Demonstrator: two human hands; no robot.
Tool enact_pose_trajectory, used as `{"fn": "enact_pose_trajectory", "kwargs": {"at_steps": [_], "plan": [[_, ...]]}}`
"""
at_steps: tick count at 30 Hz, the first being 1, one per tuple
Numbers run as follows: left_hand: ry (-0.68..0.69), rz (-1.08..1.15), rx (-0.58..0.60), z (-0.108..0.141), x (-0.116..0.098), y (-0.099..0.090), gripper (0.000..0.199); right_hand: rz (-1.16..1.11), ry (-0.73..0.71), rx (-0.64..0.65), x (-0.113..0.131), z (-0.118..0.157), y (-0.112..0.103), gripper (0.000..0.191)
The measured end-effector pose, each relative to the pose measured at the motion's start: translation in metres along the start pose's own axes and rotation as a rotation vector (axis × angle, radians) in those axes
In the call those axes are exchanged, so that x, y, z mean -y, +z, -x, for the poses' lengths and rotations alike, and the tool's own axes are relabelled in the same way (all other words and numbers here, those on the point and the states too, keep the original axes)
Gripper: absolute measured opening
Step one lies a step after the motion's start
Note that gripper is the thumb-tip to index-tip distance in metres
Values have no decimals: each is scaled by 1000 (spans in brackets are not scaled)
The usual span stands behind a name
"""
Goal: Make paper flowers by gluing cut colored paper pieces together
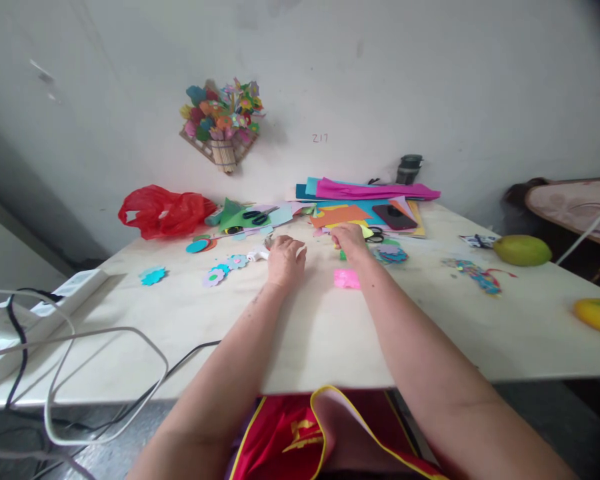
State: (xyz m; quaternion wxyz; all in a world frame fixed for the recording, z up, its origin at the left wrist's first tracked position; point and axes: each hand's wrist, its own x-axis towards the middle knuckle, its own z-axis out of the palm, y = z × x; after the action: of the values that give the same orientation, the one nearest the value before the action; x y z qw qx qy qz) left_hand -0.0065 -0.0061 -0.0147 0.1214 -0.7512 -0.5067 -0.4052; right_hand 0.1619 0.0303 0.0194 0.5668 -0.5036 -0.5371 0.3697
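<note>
My left hand (285, 259) rests over the middle of the table beside a small white tool (258, 255), its fingers partly bent; whether it holds anything is unclear. My right hand (347, 239) is further right, fingers bent down near small green and yellow pieces, their tips partly hidden. A bright pink piece (347, 279) lies just below it. Flower-shaped cutouts (214, 276) lie left of my left hand, with a blue one (153, 276) further left. More stacked cutouts (391, 253) sit right of my right hand, near black-handled scissors (375, 235).
A red plastic bag (165, 210) and scissors (260, 215) lie at the back left. Coloured sheets (343, 215) and a phone (395, 217) are behind my right hand. A green mango (523, 250) is at right; a power strip (75, 287) with cables is at left.
</note>
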Motion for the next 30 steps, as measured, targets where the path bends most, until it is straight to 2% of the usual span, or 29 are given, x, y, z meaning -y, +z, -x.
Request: {"fn": "enact_pose_trajectory", "kwargs": {"at_steps": [2,5,7,12,17,20,26,30], "plan": [[3,14,65,1,-4,1,18,20,10,-12,-3,-1,-1,24],[-51,6,98,2,-10,1,16,42,-8,11,-8,-3,1,26],[-156,-17,87,3,-13,0,16,50,-19,37,-11,-4,2,27],[-543,-82,68,4,-15,-3,14,42,-3,68,-12,-4,4,24],[-701,-54,168,4,-11,-5,29,-9,-10,-37,-10,-9,-1,24],[-718,-31,187,4,-8,-3,31,-48,18,-85,-10,-13,-6,19],[-613,-39,210,3,2,2,35,-59,66,-140,-7,-18,-19,15],[-580,-60,247,2,4,2,35,10,18,-204,-8,-23,-33,13]]}}
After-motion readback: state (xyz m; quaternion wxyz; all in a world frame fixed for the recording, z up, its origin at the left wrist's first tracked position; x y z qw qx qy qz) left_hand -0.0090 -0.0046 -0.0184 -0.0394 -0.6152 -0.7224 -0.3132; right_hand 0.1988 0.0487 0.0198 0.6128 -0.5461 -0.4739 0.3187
